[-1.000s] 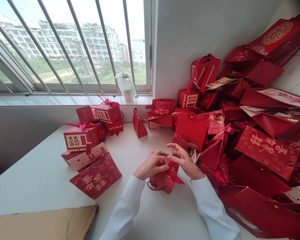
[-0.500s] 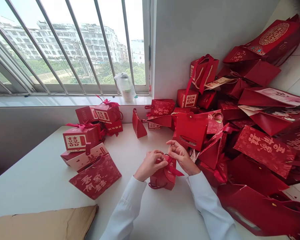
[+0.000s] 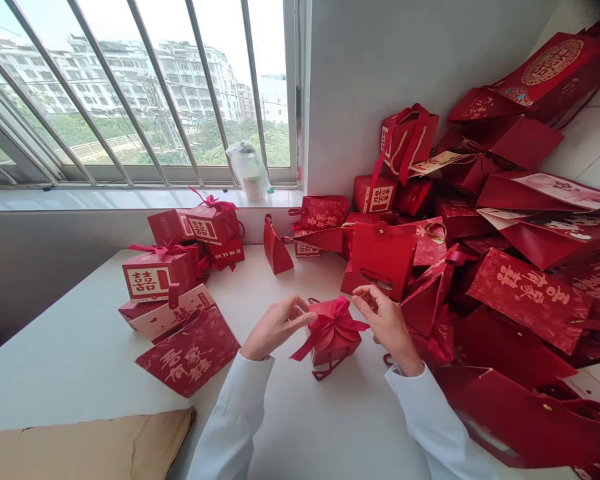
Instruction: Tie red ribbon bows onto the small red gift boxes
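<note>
A small red gift box (image 3: 330,353) stands on the white table in front of me, its petal-like flaps folded over the top. A bright pink-red ribbon bow (image 3: 336,325) sits on it, with tails spreading left and right, and a dark red cord handle (image 3: 330,371) hangs at the front. On the box's left side is my left hand (image 3: 279,327), thumb and fingers apart, tips close to the ribbon. My right hand (image 3: 386,325) hovers to the right of the bow, fingers loosely curved and parted, with nothing visible in it.
Red gift boxes and bags (image 3: 525,293) are heaped along the right side. More ribboned boxes (image 3: 153,280) and a flat-lying red bag (image 3: 190,353) are at the left. Cardboard (image 3: 90,447) lies at the front left. A bagged cup (image 3: 250,173) stands on the windowsill.
Both hands have let go of the ribbon and moved apart, one to each side. The bow now shows fully, and the box has turned and shifted slightly right.
</note>
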{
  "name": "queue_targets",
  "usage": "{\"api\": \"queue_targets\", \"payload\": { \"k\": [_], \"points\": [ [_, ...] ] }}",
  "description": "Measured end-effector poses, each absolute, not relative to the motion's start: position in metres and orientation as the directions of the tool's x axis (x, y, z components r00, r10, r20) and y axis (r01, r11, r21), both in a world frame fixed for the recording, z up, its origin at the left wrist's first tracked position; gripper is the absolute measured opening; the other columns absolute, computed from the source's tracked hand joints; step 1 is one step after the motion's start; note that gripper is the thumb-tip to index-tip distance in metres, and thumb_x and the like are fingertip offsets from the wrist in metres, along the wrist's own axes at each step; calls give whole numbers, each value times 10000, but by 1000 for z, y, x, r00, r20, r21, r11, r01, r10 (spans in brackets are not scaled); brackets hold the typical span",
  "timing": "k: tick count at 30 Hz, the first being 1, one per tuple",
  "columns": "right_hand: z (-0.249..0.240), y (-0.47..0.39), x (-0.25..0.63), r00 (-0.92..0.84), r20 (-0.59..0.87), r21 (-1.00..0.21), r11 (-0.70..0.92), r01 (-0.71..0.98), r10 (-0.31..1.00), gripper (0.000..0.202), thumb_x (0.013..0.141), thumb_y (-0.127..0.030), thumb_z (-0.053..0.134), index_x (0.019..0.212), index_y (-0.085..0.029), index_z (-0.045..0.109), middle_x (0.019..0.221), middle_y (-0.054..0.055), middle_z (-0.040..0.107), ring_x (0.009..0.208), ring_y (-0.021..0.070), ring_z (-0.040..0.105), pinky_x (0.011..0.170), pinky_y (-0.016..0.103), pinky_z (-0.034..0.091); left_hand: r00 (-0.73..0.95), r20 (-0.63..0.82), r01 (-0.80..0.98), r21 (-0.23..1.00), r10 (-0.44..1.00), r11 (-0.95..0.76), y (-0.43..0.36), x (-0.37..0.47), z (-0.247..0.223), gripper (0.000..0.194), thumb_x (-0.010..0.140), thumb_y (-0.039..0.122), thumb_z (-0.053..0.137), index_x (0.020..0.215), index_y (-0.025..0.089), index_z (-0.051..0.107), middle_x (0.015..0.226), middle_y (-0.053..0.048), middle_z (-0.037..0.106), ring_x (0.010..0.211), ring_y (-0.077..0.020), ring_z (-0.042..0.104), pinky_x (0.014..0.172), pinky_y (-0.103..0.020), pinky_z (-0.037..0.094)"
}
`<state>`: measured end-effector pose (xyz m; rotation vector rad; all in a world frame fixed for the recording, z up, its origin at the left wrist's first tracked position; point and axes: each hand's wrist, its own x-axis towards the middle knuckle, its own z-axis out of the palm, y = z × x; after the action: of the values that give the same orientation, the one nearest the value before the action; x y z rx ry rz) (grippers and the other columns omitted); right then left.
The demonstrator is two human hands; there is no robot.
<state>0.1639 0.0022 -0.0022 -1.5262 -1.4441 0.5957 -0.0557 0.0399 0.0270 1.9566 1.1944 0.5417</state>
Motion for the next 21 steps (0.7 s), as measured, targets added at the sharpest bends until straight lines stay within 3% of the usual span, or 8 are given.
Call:
{"api": "queue_targets", "payload": {
  "k": [3, 6, 10, 21],
  "points": [
    [-4, -11, 155, 215, 259, -794, 81, 603, 942, 235, 840, -441, 526, 837, -209, 561, 773, 10, 641, 682, 166, 554, 654, 284, 415, 439, -68, 583, 780, 896, -226, 38, -50, 27, 375, 803, 526, 458, 705, 179, 561, 637, 6, 594, 603, -141, 510, 567, -245, 373],
    [-7, -20, 142, 170, 372, -702, 157, 695, 912, 153, 849, -354, 546, 791, -214, 563, 811, 11, 635, 779, 186, 544, 736, 312, 416, 426, -39, 523, 826, 904, -211, 38, -44, 23, 308, 794, 457, 494, 675, 177, 537, 621, 16, 579, 590, -128, 501, 557, -232, 368],
    [-14, -24, 129, 36, 452, -616, 283, 735, 891, 97, 871, -227, 529, 914, -238, 615, 909, 12, 637, 887, 201, 515, 806, 339, 413, 420, 28, 409, 886, 907, -217, 42, -42, 14, 210, 765, 380, 544, 734, 173, 555, 724, -2, 615, 657, -132, 540, 602, -229, 416],
    [-21, -24, 134, -39, 463, -607, 349, 714, 886, 220, 910, -171, 462, 952, -268, 655, 877, 20, 624, 854, 205, 509, 770, 346, 441, 329, 78, 292, 939, 941, -180, 51, -38, -3, 210, 804, 344, 501, 924, 177, 544, 732, -12, 641, 691, -157, 608, 664, -276, 474]
  ]
}}
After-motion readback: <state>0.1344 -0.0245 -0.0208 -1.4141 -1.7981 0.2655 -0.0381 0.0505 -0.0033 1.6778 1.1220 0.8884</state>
